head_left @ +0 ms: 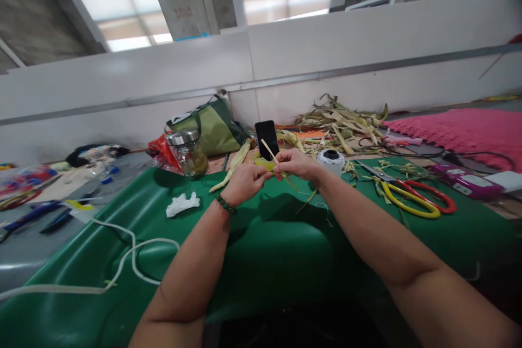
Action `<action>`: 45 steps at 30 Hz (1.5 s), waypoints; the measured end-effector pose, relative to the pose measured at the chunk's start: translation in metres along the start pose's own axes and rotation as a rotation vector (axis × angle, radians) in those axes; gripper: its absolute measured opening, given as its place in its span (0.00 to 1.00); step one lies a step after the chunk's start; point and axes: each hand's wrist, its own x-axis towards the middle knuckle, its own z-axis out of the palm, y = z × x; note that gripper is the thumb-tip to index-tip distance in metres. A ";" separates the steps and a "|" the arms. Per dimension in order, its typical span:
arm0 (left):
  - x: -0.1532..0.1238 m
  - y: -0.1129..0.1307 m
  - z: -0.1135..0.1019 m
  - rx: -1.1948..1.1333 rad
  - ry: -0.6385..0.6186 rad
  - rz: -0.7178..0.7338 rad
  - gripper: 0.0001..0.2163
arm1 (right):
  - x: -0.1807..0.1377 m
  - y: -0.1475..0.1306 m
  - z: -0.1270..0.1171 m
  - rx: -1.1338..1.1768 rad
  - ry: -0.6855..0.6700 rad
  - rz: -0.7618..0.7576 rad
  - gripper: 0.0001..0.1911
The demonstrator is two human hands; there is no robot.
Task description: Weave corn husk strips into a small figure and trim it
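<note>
Over the middle of a green table cover (277,250), my two hands meet fingertip to fingertip. My left hand (247,180), with a beaded bracelet (225,204) at its wrist, is closed in a pinch on a strip of pale green husk (264,162). Fingers of my right hand (297,165) are pressed together at the same husk, and a thin pale stick-like piece (269,151) rises from between them. A phone (267,138) stands upright just behind. Close by my right hand is a white thread spool (331,161). The exact fingertip contact is too small to make out.
Scissors (408,190) with red and yellow handles lie at right, near a purple box (467,180). Dried husks (338,119) are heaped at the back. A glass jar (187,155), a green bag (216,128), crumpled tissue (182,204) and a white cable (134,250) are on the left.
</note>
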 end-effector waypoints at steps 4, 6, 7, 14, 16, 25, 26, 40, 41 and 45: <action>0.000 -0.001 -0.001 -0.061 -0.010 0.008 0.14 | -0.001 -0.001 -0.001 -0.005 -0.007 0.012 0.06; 0.000 -0.002 -0.001 -0.097 -0.031 -0.017 0.13 | -0.002 -0.001 -0.001 -0.025 -0.008 0.020 0.06; 0.001 -0.003 -0.002 -0.123 -0.040 -0.045 0.12 | -0.003 -0.001 -0.002 -0.033 -0.004 0.019 0.07; 0.005 -0.009 -0.007 -0.388 0.042 -0.225 0.09 | -0.006 -0.008 -0.018 0.010 0.006 -0.069 0.16; 0.005 -0.008 -0.009 -0.596 0.036 -0.255 0.05 | -0.008 -0.011 -0.019 -0.007 0.009 -0.133 0.13; 0.002 -0.001 -0.011 -1.074 -0.075 -0.525 0.10 | -0.003 -0.012 0.001 -0.056 0.104 -0.102 0.15; 0.003 -0.001 -0.010 -1.079 -0.041 -0.537 0.09 | -0.002 -0.011 0.001 -0.068 0.189 -0.105 0.15; 0.007 0.009 -0.001 -1.133 0.151 -0.439 0.14 | -0.008 -0.002 0.022 -0.830 0.371 -0.534 0.10; 0.007 0.009 0.000 -1.103 0.139 -0.412 0.16 | -0.008 -0.002 0.022 -0.869 0.371 -0.564 0.10; 0.007 0.004 0.003 -0.982 0.136 -0.351 0.20 | -0.010 -0.004 0.022 -1.004 0.397 -0.619 0.12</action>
